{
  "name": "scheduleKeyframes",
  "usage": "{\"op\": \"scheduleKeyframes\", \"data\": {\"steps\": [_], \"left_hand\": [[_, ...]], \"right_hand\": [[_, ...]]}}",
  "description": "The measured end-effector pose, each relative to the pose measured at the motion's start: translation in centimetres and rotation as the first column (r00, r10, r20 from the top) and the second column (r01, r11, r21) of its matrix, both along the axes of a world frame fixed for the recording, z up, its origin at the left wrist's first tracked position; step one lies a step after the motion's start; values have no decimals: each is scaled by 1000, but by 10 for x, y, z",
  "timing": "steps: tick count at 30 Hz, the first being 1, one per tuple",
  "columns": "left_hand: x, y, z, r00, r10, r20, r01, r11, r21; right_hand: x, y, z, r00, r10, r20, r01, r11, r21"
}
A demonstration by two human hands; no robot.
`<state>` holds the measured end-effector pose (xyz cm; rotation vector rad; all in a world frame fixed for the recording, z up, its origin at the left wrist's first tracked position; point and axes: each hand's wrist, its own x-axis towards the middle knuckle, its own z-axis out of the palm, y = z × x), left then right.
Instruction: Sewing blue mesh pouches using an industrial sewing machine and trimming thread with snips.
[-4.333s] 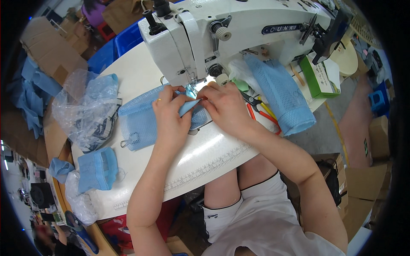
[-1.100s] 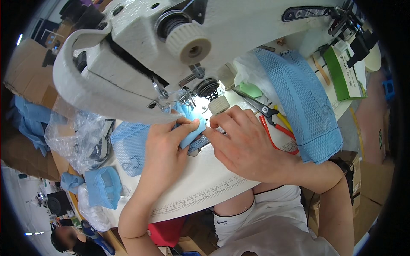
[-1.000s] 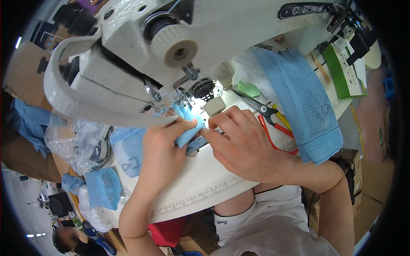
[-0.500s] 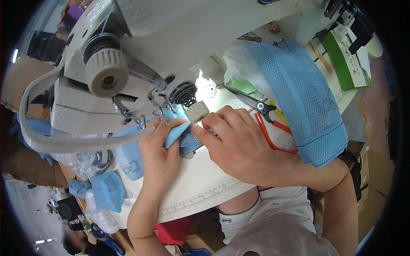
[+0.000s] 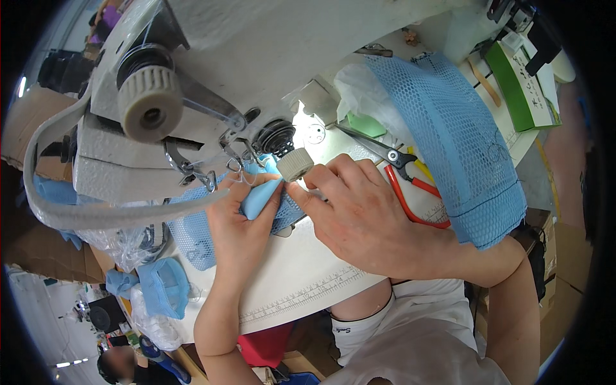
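Observation:
My left hand (image 5: 239,221) is closed on a folded strip of light blue fabric (image 5: 260,197), pinched between thumb and fingers below the thread guides of the sewing machine (image 5: 212,51). Blue mesh fabric (image 5: 192,237) runs under that hand onto the white table. My right hand (image 5: 359,215) is bent, its fingertips pressed together at the right end of the strip, beside a ribbed knob (image 5: 296,164). The knob partly covers those fingertips and the place where the fabric meets the machine.
Red-handled scissors (image 5: 410,192) lie right of my right hand, beside a long blue mesh piece (image 5: 455,141) draped over the table. A green and white box (image 5: 523,86) stands farther right. At left are a blue mesh pouch (image 5: 163,287) and clear plastic bags (image 5: 125,247). A printed ruler (image 5: 308,295) follows the near edge.
The view has shifted slightly. Both hands stay almost in place, and the folded strip in my left hand looks more rounded and shows less length.

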<state>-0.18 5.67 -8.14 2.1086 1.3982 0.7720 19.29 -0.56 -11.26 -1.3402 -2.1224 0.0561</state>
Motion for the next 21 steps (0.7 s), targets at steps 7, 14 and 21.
{"op": "scheduleKeyframes", "data": {"steps": [7,14,21], "left_hand": [[-2,-1,3,994,-98,-43,101,992,69],[-7,2,14,927,-263,-268,321,925,203],[-3,-4,19,946,-224,-234,244,968,60]], "right_hand": [[2,2,8,1000,-5,24,6,999,-35],[2,-2,5,1000,-9,-10,9,998,-58],[2,-1,2,996,42,-79,-43,999,-16]]}}
